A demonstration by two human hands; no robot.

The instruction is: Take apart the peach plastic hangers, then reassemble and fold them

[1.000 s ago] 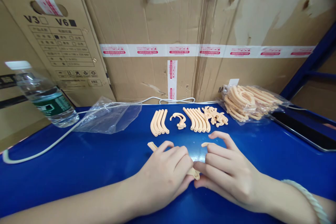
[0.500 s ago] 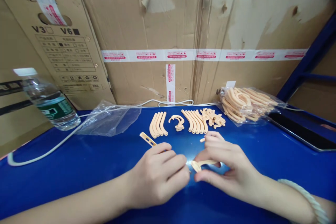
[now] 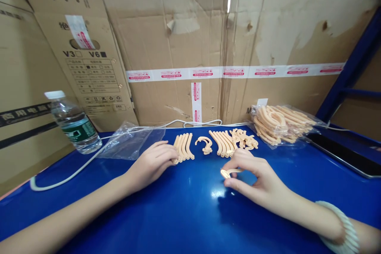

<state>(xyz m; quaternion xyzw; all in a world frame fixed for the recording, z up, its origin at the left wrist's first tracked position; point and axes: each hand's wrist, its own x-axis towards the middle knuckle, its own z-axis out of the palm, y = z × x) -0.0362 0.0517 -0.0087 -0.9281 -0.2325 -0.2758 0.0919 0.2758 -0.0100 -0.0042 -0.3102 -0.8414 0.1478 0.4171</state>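
Note:
My left hand rests on the blue table, fingers curled. Its fingertips press on the leftmost strip of a row of curved peach plastic strips. My right hand hovers just above the table and pinches a small curved peach piece between thumb and fingers. Behind it lie a hooked piece, a second row of strips and a small heap of pieces. A bead bracelet sits on my right wrist.
A clear bag full of peach parts lies at the back right, beside a dark flat tray. An empty plastic bag, a water bottle and a white cable are on the left. Cardboard boxes wall the back.
My hands came apart. The left hand carried its strip forward to the left row of strips. The right hand kept the small curved piece and lifted slightly.

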